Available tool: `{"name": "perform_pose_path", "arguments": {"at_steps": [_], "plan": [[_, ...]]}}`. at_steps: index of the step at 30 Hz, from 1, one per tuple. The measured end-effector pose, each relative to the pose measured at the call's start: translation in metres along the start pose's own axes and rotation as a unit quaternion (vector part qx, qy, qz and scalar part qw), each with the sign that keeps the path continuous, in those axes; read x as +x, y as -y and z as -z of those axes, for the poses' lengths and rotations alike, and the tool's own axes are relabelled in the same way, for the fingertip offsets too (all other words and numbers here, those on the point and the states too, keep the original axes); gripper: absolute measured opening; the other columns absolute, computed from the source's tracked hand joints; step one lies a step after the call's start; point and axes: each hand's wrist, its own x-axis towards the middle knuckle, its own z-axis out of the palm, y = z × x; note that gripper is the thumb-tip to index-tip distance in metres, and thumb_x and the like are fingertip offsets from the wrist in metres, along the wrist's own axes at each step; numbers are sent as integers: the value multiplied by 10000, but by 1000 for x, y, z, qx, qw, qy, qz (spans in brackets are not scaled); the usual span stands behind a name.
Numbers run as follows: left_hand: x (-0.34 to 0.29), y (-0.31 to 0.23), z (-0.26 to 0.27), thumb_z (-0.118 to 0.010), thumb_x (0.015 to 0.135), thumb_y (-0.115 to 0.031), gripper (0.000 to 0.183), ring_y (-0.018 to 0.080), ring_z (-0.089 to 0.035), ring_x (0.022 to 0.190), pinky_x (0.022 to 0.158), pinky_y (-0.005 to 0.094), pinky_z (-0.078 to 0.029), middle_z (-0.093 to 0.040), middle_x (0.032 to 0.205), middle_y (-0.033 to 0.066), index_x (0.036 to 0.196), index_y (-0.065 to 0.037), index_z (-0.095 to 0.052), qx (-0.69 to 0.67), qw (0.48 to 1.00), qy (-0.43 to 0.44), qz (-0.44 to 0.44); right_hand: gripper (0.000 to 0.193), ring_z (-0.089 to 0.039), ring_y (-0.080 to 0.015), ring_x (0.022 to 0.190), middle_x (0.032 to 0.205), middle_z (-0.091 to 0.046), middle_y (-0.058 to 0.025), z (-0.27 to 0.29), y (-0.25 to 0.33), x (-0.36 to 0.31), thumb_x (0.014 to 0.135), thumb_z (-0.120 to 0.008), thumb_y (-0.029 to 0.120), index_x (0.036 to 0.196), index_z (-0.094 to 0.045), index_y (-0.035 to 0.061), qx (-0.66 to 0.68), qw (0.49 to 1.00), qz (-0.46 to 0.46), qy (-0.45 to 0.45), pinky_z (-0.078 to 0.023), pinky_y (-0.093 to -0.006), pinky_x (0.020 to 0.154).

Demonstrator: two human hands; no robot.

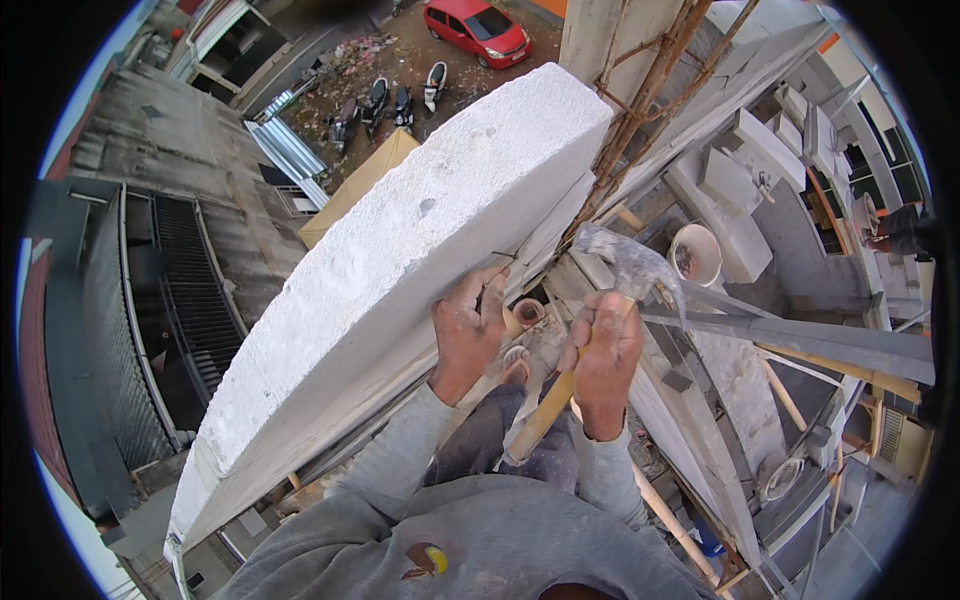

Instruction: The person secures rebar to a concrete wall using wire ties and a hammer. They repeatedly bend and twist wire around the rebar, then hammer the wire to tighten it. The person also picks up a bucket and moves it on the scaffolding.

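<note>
A long white block wall (400,220) with a rough top slants across the middle. My left hand (468,330) is closed at its right-hand face, pinching a thin nail (506,254) whose outer end shows beyond the fingertips. How far the nail is in the wall is hidden. To the right, my right hand (604,360) grips a claw hammer (630,262) high on its yellowish handle, just below the head. The dusty grey head is raised beside the nail, apart from it.
Rusty reinforcing bars (655,90) stand by the wall's far end. A pale bucket (694,255) and stacked white blocks (755,160) lie right, past a grey beam (800,340). Far below, beyond the wall, are a red car (478,28) and several motorbikes (376,100).
</note>
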Motion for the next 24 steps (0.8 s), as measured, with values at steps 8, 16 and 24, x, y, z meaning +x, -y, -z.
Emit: {"name": "perform_pose_path", "arguments": {"at_steps": [8, 16, 24], "plan": [[-1, 2, 0, -603, 995, -157, 214, 117, -541, 654, 631, 296, -474, -642, 725, 98, 1044, 23, -709, 16, 1000, 0, 9, 355, -490, -105, 503, 691, -531, -36, -13, -4, -8, 1079, -453, 345, 1003, -573, 20, -153, 986, 57, -29, -391, -276, 458], [0, 4, 1, -596, 994, -156, 223, 102, -494, 642, 603, 299, -447, -620, 699, 65, 1046, 25, -716, -4, 1000, -5, 7, 297, -567, -266, 606, 735, -597, -138, -6, -5, -6, 1057, -491, 251, 990, -557, -30, -82, 995, -37, -41, -457, -386, 584], [0, 9, -2, -607, 991, -162, 228, 91, -492, 648, 612, 283, -449, -593, 687, 49, 1044, 25, -726, -8, 1000, -25, 11, 328, -464, -93, 538, 697, -541, -16, -13, -19, -3, 1094, -428, 303, 1009, -564, 17, -71, 996, -18, -53, -392, -262, 502]]}}
